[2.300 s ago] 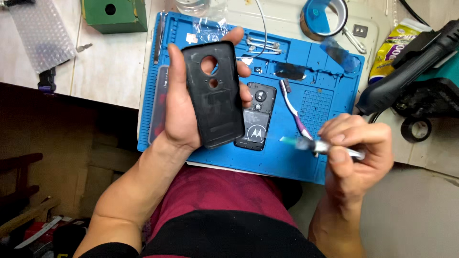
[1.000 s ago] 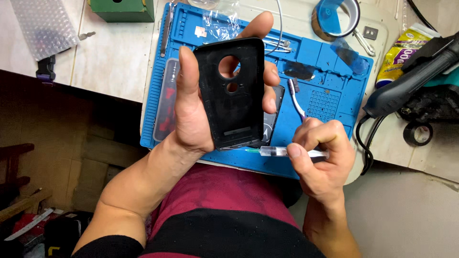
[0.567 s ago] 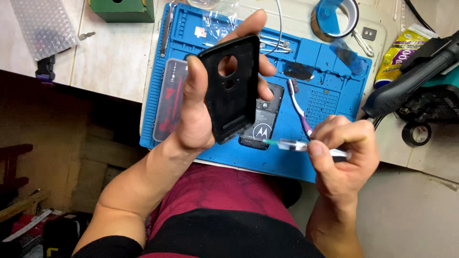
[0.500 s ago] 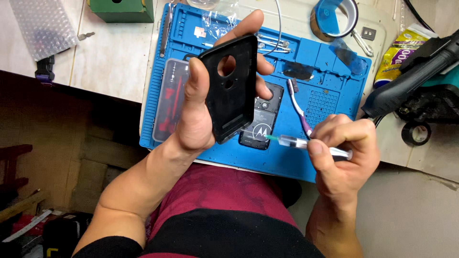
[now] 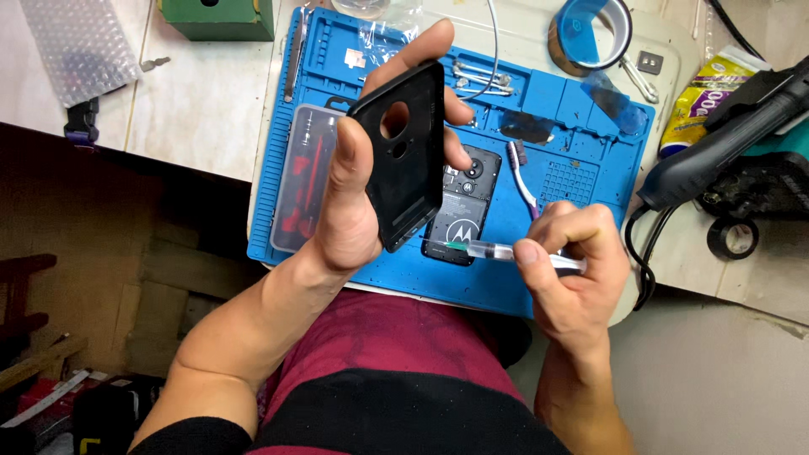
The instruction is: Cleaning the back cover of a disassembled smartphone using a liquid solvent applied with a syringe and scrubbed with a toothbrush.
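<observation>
Two hands: left grips cover, right syringe.

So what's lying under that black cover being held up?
Under the black cover in the left hand, a phone lies on the blue mat. Its left part is hidden.

A phone-repair workbench: beyond the fingers, a blue silicone repair mat with parts compartments covers the desk, with a tape roll, tweezers and a hot-air tool nearby.
</observation>
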